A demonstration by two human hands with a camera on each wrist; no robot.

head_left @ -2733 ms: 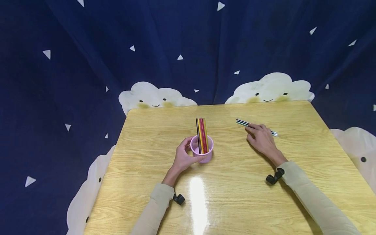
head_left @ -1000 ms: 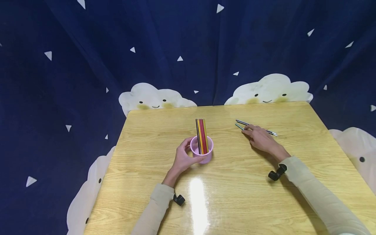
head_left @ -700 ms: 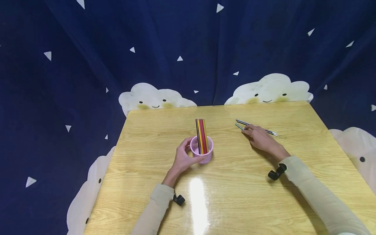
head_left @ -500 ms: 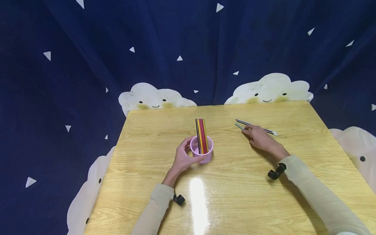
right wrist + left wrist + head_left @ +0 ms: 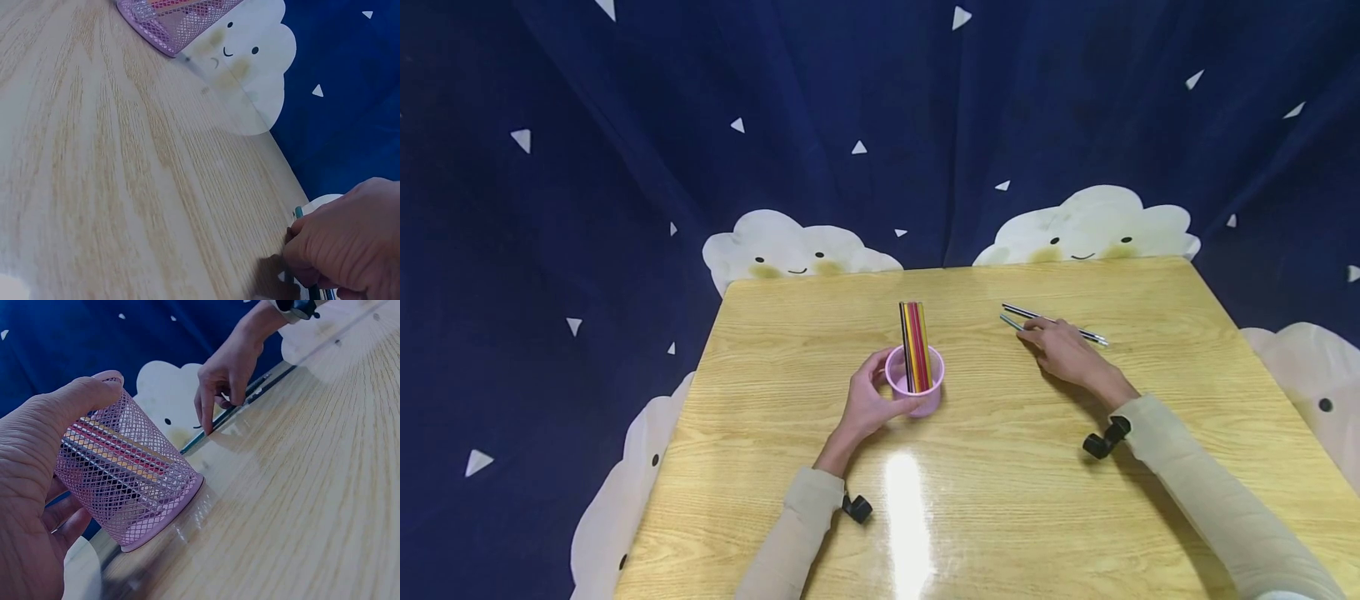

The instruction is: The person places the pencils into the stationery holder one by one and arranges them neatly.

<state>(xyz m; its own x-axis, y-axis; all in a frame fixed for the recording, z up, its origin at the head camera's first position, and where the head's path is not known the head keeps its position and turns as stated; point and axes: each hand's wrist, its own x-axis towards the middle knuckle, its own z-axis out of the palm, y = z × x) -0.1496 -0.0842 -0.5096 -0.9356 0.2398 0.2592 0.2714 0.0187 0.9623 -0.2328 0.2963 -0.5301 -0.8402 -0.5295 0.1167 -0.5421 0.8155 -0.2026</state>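
Head view: a pink mesh pencil cup stands near the middle of the wooden table, with red, yellow and black pencils rising out of it. The left hand grips it from 8 o'clock, thumb on the side nearest the person. From the cup toward 2 o'clock, the right hand has its fingertips at a teal pencil; dark pencils lie just beyond, partly covered by that hand, so their number is uncertain.

Left wrist view: the cup, at 9 o'clock, looks light and fairly stiff; its open mesh should give good grip, best taken round the wall below the rim. Its far side is hidden. Toward 1 o'clock, the right index fingertip meets the teal pencil; I cannot tell whether the fingers pinch or merely press it. The pencil seems light, rigid, smooth and apt to roll, so mid-shaft suits a hold.

Right wrist view: the cup is cut off at 11 o'clock. At 4 o'clock, the right hand hides most of the teal pencil, and its fingertips are shadowed.
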